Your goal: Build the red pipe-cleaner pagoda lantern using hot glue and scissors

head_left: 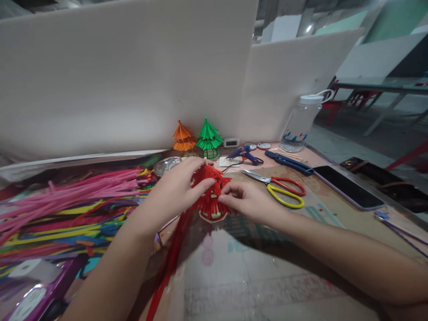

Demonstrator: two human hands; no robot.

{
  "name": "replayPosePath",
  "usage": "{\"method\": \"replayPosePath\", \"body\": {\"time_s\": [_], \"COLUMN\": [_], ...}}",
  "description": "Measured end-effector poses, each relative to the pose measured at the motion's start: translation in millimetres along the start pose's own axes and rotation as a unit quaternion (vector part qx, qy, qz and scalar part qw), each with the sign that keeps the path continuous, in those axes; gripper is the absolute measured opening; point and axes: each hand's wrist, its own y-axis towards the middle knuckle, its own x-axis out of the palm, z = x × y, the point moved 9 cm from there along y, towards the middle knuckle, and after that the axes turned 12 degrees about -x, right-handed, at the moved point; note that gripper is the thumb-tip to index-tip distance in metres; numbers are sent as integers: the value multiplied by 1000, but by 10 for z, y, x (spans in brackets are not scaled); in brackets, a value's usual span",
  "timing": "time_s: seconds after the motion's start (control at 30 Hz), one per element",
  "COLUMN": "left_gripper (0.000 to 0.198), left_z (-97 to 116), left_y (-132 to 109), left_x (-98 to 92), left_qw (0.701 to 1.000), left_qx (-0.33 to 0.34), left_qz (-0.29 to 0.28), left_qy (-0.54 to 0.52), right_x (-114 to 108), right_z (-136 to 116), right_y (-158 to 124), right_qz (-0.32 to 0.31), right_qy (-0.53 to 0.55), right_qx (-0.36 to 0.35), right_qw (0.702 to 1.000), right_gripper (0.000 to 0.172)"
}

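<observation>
A small red tiered tree of pipe cleaners [211, 183] stands upright on a pale base [213, 217] in the middle of the table. My left hand [185, 185] curls over its top and left side, the thumb across the front and the other fingers mostly hidden behind. From the right, my right hand [242, 199] pinches the tree's edge between thumb and forefinger. Long red pipe cleaners [174, 252] lie beside my left wrist. An orange tiered tree [183, 137] and a green one [209, 137] stand behind, against the white panel.
Pink and mixed pipe cleaners [76, 200] cover the left side, near a purple power strip [50, 290]. Scissors [281, 185], a blue glue gun [245, 154], blue-handled pliers [289, 162], a phone [347, 186] and a water bottle [297, 127] lie or stand to the right.
</observation>
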Motion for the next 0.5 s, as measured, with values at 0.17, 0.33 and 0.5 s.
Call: {"method": "replayPosePath", "body": {"time_s": [0.17, 0.33, 0.5], "left_gripper": [32, 31, 27], "left_z": [-5, -15, 18], "left_y": [9, 30, 30], "left_x": [-3, -8, -13], "left_qw": [1000, 1000, 1000], "left_qx": [2, -11, -10], "left_qz": [2, 18, 26], "left_qy": [-10, -3, 1], "right_x": [-8, -4, -27], "right_z": [-27, -56, -22], "right_y": [2, -8, 12], "right_qz": [1, 0, -5], "right_qy": [-4, 10, 9], "right_qx": [-13, -7, -17], "right_qw": [1000, 1000, 1000], "right_gripper": [15, 16, 16]}}
